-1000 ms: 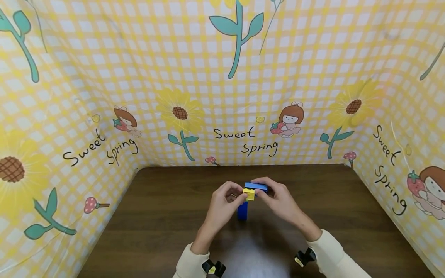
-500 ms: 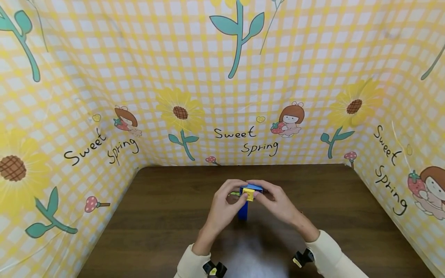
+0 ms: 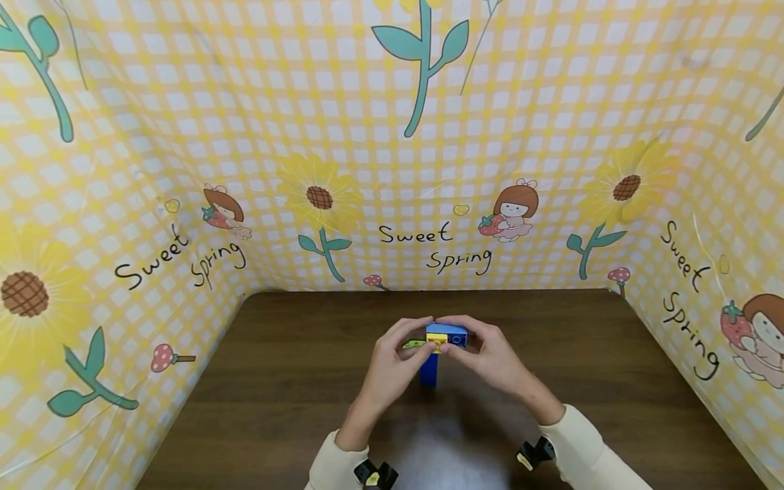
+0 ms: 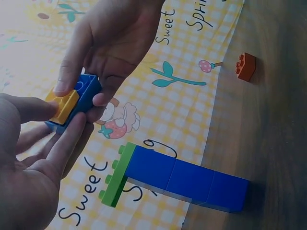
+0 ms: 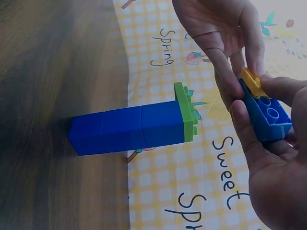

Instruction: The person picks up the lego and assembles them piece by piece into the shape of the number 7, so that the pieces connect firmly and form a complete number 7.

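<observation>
In the head view my left hand [image 3: 395, 357] and right hand [image 3: 490, 354] meet at a blue building brick [image 3: 450, 328] held in the air. A smaller yellow brick [image 3: 437, 338] sits against its face, covering part of it. Round hollow tubes show on the uncovered part of the blue brick [image 5: 272, 114]. Both thumbs press on the yellow brick [image 4: 66, 106], while the fingers of both hands curl behind the blue one. Below stands a tower of blue bricks [image 5: 124, 127], with a green plate [image 5: 184, 112] on top, studs up; neither hand visibly grips it.
An orange brick [image 4: 245, 67] lies on the dark wooden table [image 3: 275, 381], apart from the tower in the left wrist view. Checked yellow cloth [image 3: 343, 122] walls the table at the back and both sides.
The left fingers have moved over to the blue brick beside the right hand. The blue and yellow bricks have turned slightly, and the green plate now shows behind the left hand.
</observation>
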Demonstrator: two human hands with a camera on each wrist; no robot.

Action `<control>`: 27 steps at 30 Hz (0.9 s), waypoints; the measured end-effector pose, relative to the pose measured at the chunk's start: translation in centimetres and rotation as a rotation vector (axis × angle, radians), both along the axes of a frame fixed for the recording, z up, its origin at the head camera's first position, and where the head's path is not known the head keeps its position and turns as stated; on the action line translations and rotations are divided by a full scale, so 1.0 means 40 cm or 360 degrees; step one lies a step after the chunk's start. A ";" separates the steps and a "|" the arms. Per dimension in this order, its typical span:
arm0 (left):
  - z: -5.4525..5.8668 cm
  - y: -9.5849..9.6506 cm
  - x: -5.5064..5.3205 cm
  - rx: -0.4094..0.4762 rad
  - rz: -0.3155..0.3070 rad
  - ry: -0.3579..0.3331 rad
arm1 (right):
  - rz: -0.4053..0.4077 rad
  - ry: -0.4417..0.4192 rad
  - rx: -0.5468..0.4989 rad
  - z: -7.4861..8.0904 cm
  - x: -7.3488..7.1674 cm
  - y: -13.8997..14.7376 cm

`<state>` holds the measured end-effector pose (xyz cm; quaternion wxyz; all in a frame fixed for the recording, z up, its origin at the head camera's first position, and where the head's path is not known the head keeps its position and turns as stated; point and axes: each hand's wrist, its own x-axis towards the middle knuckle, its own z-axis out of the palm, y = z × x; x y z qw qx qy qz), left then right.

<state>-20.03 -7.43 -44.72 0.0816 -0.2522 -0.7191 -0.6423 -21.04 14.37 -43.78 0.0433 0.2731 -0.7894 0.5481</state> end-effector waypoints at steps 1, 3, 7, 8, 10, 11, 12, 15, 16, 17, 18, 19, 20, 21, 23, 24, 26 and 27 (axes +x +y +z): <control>0.001 0.000 0.000 0.0011 -0.0002 -0.0014 | -0.0005 0.0009 0.0004 -0.001 0.000 0.000; 0.001 -0.001 0.000 0.0024 -0.0008 -0.0026 | -0.0011 0.0034 0.0005 -0.004 0.000 -0.001; 0.006 -0.006 0.002 0.0020 -0.0008 -0.0034 | -0.0028 0.0095 0.0000 -0.007 -0.001 -0.003; 0.006 -0.007 0.003 0.0015 -0.0005 -0.0035 | -0.0031 0.0106 -0.0001 -0.007 -0.001 -0.003; 0.008 -0.010 0.004 0.0008 0.0003 -0.0035 | -0.0039 0.0116 0.0000 -0.007 -0.001 -0.004; 0.008 -0.011 0.005 0.0005 0.0007 -0.0036 | -0.0039 0.0116 -0.0001 -0.007 0.000 -0.005; 0.009 -0.011 0.006 0.0001 0.0009 -0.0034 | -0.0037 0.0112 -0.0002 -0.006 0.001 -0.005; 0.009 -0.012 0.008 -0.0010 0.0012 -0.0017 | -0.0031 0.0109 -0.0010 -0.005 0.003 -0.006; 0.009 -0.012 0.009 -0.0016 0.0014 -0.0012 | -0.0029 0.0115 -0.0012 -0.005 0.003 -0.006; 0.009 -0.012 0.009 -0.0022 0.0017 -0.0009 | -0.0026 0.0123 -0.0011 -0.005 0.003 -0.007; 0.009 -0.012 0.009 -0.0027 0.0019 -0.0005 | -0.0023 0.0133 -0.0012 -0.005 0.003 -0.007; 0.009 -0.013 0.009 -0.0029 0.0022 -0.0005 | -0.0022 0.0142 -0.0013 -0.005 0.003 -0.007; 0.010 -0.013 0.010 -0.0034 0.0026 -0.0005 | -0.0020 0.0148 -0.0014 -0.005 0.002 -0.008; 0.010 -0.013 0.010 -0.0038 0.0032 -0.0006 | -0.0017 0.0155 -0.0014 -0.006 0.002 -0.008; 0.010 -0.014 0.010 -0.0043 0.0041 -0.0005 | -0.0009 0.0159 -0.0018 -0.006 0.001 -0.008; 0.011 -0.014 0.011 -0.0044 0.0046 -0.0002 | -0.0008 0.0159 -0.0021 -0.006 0.001 -0.008; 0.011 -0.015 0.010 -0.0051 0.0059 0.0005 | -0.0007 0.0160 -0.0024 -0.007 0.001 -0.008; 0.010 -0.015 0.010 -0.0055 0.0064 0.0011 | -0.0006 0.0161 -0.0025 -0.007 0.001 -0.008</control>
